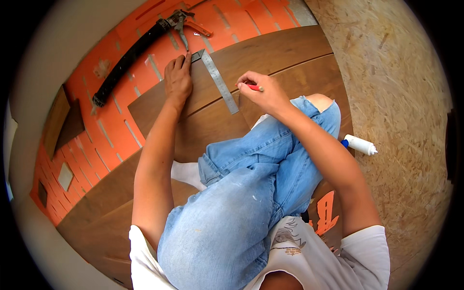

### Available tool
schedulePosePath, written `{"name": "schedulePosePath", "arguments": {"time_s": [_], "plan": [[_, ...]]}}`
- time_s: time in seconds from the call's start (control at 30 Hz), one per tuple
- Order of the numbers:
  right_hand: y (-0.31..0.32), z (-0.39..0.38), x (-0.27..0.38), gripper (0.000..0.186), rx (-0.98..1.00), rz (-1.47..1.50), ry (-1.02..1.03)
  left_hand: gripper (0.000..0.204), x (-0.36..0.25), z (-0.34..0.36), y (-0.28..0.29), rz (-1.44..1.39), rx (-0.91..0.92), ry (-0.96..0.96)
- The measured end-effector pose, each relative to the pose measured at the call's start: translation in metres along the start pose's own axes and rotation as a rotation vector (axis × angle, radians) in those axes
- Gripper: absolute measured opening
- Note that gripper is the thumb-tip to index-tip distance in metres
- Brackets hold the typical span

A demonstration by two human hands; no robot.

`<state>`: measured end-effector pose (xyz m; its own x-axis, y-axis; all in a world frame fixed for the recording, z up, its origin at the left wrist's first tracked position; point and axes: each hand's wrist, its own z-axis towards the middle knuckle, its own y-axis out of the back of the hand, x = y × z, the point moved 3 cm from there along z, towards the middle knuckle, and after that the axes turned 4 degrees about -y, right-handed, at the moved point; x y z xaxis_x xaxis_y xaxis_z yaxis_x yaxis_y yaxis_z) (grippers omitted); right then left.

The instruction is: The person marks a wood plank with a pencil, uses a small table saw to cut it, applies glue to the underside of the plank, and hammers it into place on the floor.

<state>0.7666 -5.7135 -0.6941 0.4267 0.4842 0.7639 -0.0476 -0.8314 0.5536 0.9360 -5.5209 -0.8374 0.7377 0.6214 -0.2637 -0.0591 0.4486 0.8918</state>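
Note:
A metal try square (221, 83) lies on a brown wood plank (263, 44), its ruled blade reaching from the far edge back across a seam. My left hand (178, 81) rests on the plank beside the square's stock, fingers stretched forward, with a fingertip touching the stock's end. To the right of the blade, my right hand (263, 93) is closed around a red pencil (254, 88), held just above the boards. The pencil's tip is hard to make out.
Orange underlay (137, 63) with slots spreads beyond the planks, carrying a black caulking gun (137, 53) and wood offcuts (60, 118). A white bottle (360, 144) with a blue end lies at right, by the chipboard (396, 96). Orange scraps (326, 212) lie beside me.

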Motion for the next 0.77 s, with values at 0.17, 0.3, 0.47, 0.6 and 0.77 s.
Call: {"name": "schedulePosePath", "arguments": {"time_s": [0.17,0.3,0.47,0.6,0.77], "plan": [[-0.026,0.014,-0.04,0.033,0.012,0.002,-0.085,0.051,-0.004,0.001,0.007,-0.033,0.013,0.013],[-0.028,0.014,-0.036,0.033,0.038,-0.063,-0.065,0.051,-0.002,0.0,0.006,-0.036,0.006,0.007],[-0.03,0.016,-0.038,0.032,0.093,-0.067,-0.086,0.05,0.0,0.0,0.003,-0.025,0.0,-0.009],[-0.038,0.035,-0.042,0.031,0.095,-0.045,-0.007,0.05,0.003,-0.001,0.003,-0.005,0.019,0.0],[-0.05,0.104,-0.019,0.035,-0.054,0.023,0.102,0.052,0.008,-0.001,-0.008,-0.007,0.071,0.027]]}}
